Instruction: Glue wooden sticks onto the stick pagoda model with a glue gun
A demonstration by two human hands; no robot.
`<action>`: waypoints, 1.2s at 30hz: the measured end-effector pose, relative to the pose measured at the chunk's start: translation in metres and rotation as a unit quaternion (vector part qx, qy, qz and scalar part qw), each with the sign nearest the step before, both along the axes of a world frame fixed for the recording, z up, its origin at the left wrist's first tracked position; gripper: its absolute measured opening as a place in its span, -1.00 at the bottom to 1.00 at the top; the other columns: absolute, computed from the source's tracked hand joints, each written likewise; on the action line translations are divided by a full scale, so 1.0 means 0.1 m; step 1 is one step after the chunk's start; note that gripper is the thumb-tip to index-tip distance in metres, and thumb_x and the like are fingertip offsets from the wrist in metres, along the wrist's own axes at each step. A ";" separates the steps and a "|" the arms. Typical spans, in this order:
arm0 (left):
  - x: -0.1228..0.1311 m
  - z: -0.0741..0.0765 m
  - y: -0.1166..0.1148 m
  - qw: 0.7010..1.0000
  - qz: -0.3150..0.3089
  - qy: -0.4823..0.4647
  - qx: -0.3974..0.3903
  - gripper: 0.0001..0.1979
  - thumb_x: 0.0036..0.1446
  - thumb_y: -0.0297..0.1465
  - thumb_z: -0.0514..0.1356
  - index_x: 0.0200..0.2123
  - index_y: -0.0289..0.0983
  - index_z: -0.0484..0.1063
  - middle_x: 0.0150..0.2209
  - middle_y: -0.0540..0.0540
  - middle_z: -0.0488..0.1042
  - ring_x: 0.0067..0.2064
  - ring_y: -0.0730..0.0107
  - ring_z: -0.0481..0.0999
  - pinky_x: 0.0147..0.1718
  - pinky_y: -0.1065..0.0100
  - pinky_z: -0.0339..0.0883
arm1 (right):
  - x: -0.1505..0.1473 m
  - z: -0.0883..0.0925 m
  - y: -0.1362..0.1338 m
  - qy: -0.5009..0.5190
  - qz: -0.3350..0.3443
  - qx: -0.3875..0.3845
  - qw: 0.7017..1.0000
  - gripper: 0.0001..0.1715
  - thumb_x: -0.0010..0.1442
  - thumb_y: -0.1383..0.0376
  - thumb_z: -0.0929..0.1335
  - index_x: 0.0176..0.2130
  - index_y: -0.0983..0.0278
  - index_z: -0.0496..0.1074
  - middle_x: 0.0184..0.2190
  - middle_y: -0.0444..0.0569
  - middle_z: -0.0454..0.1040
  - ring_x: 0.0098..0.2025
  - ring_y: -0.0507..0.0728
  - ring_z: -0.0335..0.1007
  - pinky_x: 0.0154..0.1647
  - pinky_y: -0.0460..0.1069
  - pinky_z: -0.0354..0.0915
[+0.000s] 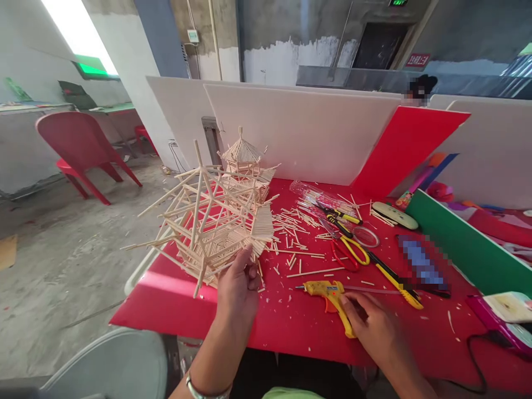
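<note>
Nearest, the right hand (372, 321) lies low on the red tabletop (291, 321), its fingers curled loosely at the handle of the yellow glue gun (330, 296); whether they truly clasp it or only rest against it I cannot tell. The gun lies flat, nozzle pointing left.

The left hand (239, 282) reaches forward from a wrist wearing a bracelet, fingers closed on the lower edge of the stick model (211, 221), tipping it onto its side at the tabletop's left edge.

The model looks well advanced: a layered frame of thin sticks with long spokes jutting out, though those bare spokes suggest cladding is left to do. Behind it stands a second, tower-shaped stick pavilion (245, 160) (roofed, seemingly complete).

Offcuts (295, 233) litter the middle; scissors (347, 249) lie farther right.
</note>
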State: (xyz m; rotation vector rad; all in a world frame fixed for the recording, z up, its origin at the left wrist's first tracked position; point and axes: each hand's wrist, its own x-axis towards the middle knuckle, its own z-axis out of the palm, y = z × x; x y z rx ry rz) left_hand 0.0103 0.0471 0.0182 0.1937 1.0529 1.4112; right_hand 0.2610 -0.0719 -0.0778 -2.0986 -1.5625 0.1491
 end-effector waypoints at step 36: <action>-0.03 -0.07 -0.03 0.998 0.014 -0.053 0.021 -0.72 -0.14 -0.54 0.42 -0.35 -0.30 0.42 -0.50 0.05 0.47 -0.58 0.44 0.51 -0.77 0.50 0.29 | -0.79 0.67 0.29 0.336 0.110 0.124 0.927 -0.49 0.17 0.02 0.36 0.02 0.23 0.37 -0.31 0.00 0.56 -0.37 0.14 0.51 -0.40 -0.07 0.44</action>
